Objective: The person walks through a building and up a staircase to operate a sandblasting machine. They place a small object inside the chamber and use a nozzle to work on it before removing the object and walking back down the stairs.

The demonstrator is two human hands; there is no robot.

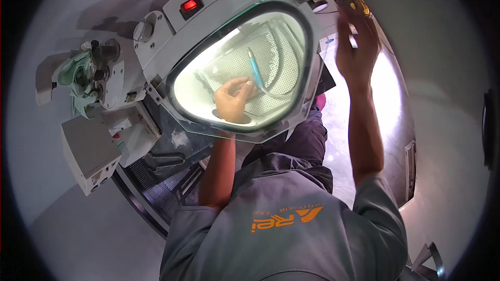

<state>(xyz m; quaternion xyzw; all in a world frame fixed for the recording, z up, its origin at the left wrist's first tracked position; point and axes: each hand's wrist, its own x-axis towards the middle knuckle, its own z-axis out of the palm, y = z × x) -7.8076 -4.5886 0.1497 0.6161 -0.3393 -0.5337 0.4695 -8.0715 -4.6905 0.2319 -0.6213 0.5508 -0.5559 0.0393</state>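
Note:
My left hand [233,98] reaches through the round arm opening into a lit blasting cabinet [208,34] and shows behind its window. Its fingers are curled together in a pinch; what they hold, if anything, is too small to make out. Close beside the fingertips, a blue pen-shaped blasting handpiece [254,68] points upward, joined to a grey hose [276,93] that loops over the perforated floor [268,101]. Outside, to the right of the cabinet, my right hand [359,44] is raised with thumb and fingers apart and nothing visible in it. Beyond it lies a yellow object [360,4].
A red lit switch [190,5] sits on the cabinet's top. Green cloth [78,75] hangs at the left, above a grey box [94,145] with knobs. A black-handled brush or tool [164,160] lies below the cabinet. Bright light falls on the right-hand surface [388,88].

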